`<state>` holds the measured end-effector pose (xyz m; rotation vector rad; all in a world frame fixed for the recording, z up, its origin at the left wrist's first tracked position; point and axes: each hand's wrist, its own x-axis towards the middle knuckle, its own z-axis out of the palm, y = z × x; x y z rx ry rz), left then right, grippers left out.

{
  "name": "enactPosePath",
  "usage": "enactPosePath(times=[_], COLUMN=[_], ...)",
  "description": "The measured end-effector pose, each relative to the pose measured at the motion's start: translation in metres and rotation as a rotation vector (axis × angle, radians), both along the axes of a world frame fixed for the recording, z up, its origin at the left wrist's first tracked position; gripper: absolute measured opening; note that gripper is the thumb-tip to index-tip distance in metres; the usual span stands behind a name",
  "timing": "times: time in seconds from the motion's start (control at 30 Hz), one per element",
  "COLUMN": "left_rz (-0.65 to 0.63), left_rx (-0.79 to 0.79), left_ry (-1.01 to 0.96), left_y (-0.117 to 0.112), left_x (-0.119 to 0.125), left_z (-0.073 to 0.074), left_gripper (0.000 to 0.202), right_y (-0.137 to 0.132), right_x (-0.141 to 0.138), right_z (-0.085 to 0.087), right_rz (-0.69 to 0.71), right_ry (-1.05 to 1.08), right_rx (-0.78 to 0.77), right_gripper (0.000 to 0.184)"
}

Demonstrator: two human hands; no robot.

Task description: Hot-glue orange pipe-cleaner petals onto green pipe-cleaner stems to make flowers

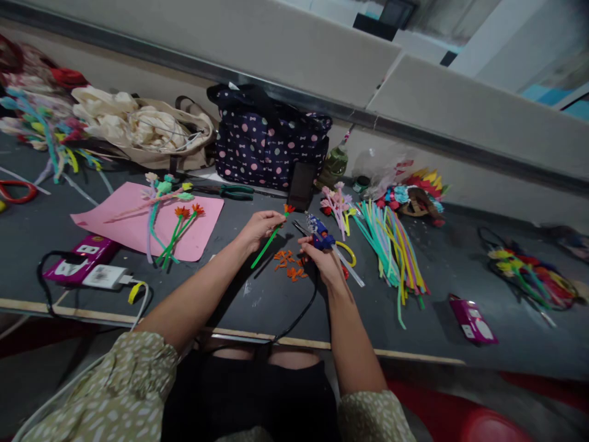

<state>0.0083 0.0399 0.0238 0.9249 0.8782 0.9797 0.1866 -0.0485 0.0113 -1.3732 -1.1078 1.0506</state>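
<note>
Between the fingertips of my left hand [263, 228] is a pipe-cleaner flower with an orange head [289, 209] and a green stem [265, 247] slanting down to the left. My right hand [324, 256] is closed at a blue glue gun [322, 236], from which a clear glue stick [350, 267] juts out behind. A black cord runs from under this hand toward the table's front edge. Dark pointed blades show beside the glue gun; their handle is partly hidden. Small orange pipe-cleaner pieces [291, 269] lie on the table between my hands.
On the left, pink paper [207, 227] bears finished pipe-cleaner flowers [177, 230]. Green-handled pliers [237, 191] and a phone [301, 187] sit before a dotted navy bag [271, 147]. A pipe-cleaner bundle [391, 245] lies right, with purple boxes [473, 319] at both sides.
</note>
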Motion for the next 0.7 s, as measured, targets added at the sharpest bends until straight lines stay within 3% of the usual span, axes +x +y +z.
enactPosePath(times=[0.27,0.5,0.7], left_rz=[-0.060,-0.252,-0.370], left_rx=[-0.020,0.004,0.069], left_ry=[0.029,0.125,0.198], left_y=[-0.003,-0.010,-0.018], left_x=[0.001,0.003,0.006], left_z=[0.004,0.006,0.009], left_gripper=[0.019,0.013,0.016], right_y=[0.000,0.006,0.007], right_x=[-0.003,0.005,0.006], right_z=[0.007,-0.006,-0.011], right_rz=[-0.048,-0.315,-0.308], right_ry=[0.098,-0.023,-0.018], right_rx=[0.032,0.163,0.215], right_gripper=[0.029,0.030,0.023])
